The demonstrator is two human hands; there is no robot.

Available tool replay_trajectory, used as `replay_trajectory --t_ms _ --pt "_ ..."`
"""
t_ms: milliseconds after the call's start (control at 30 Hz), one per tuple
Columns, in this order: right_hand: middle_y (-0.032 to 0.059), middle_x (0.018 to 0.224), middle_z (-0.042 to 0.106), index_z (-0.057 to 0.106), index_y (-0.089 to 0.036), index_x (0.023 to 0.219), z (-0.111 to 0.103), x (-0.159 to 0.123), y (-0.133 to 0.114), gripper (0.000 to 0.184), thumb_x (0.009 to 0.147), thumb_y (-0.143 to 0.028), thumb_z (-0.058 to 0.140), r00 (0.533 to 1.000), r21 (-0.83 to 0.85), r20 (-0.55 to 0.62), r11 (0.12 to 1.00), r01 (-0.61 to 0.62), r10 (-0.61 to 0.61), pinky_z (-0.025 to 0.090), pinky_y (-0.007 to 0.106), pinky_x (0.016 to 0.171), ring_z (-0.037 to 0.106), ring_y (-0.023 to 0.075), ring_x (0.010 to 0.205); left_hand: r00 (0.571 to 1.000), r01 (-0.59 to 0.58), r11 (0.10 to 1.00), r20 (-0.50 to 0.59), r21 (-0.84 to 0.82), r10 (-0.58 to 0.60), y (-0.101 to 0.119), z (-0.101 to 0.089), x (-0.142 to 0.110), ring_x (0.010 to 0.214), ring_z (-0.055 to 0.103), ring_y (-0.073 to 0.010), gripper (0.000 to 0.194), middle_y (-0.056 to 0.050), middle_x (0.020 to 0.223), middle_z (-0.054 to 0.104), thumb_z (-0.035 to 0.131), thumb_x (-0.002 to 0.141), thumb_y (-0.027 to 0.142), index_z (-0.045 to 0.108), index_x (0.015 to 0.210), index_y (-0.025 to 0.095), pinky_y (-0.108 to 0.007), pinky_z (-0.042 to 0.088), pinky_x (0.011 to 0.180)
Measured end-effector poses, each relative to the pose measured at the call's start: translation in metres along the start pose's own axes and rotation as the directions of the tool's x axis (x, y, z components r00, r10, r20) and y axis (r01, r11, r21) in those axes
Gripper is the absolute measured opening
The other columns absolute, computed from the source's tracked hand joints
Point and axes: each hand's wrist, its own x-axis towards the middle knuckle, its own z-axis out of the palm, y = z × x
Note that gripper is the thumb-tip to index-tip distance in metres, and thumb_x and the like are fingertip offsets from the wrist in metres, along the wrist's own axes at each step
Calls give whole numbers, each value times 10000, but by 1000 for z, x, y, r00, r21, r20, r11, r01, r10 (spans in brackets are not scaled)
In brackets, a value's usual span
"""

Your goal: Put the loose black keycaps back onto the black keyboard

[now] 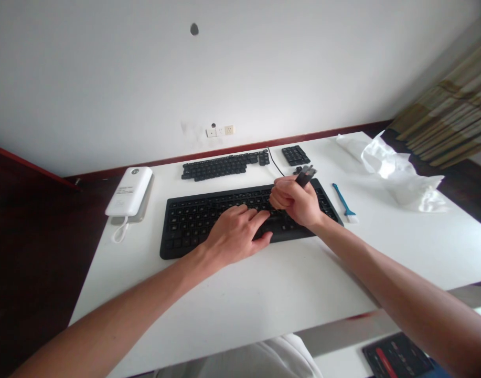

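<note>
A black keyboard [193,218] lies in the middle of the white table [271,294]. My left hand [236,233] rests flat on its keys with the fingers stretched out. Just to the right, my right hand [293,202] is closed in a fist round a small dark tool [305,175] that sticks up out of it, held over the keyboard's right half. The tool's lower end is hidden by the fingers. Behind the keyboard lie a row of loose black keycaps [220,165] and a smaller block of keycaps [296,155].
A white power bank [130,191] with a cable sits at the left. A blue brush [343,201] lies right of the keyboard, and crumpled white plastic [397,170] beyond it. A thin black cable [275,164] runs near the keycaps. The wall has sockets [220,130].
</note>
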Motion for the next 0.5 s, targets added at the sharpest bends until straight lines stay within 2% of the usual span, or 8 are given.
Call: replay_trajectory --t_ms 100,167,300,500 --pt "-80 459 194 245 -230 534 0 0 -6 502 876 -299 607 999 132 -46 991 8 -2 160 296 449 154 71 404 1000 -9 1000 -21 -14 8 0 0 -1 900 673 -247 319 -61 934 746 648 971 373 696 1226 188 -404 556 877" --pt "-78 461 197 249 -227 540 1 -1 -5 488 880 -282 594 999 167 -36 986 24 -18 166 296 456 156 73 408 999 -11 1000 -36 -18 11 0 1 -2 882 677 -242 321 -55 927 752 655 966 370 701 1223 184 -403 562 861" --pt "-72 459 230 286 -223 531 7 -1 6 470 893 -256 583 998 171 44 985 28 -36 170 287 451 195 75 404 996 -16 1000 -85 -24 14 0 3 -2 798 689 -223 295 -38 893 769 682 945 347 724 1179 171 -393 580 790" --pt "-73 460 257 315 -223 522 9 0 14 481 898 -293 607 998 147 59 989 25 -34 199 274 444 227 72 408 993 -13 1000 -117 -28 10 1 6 -3 739 698 -219 287 -26 859 780 710 923 344 742 1148 170 -388 596 733"
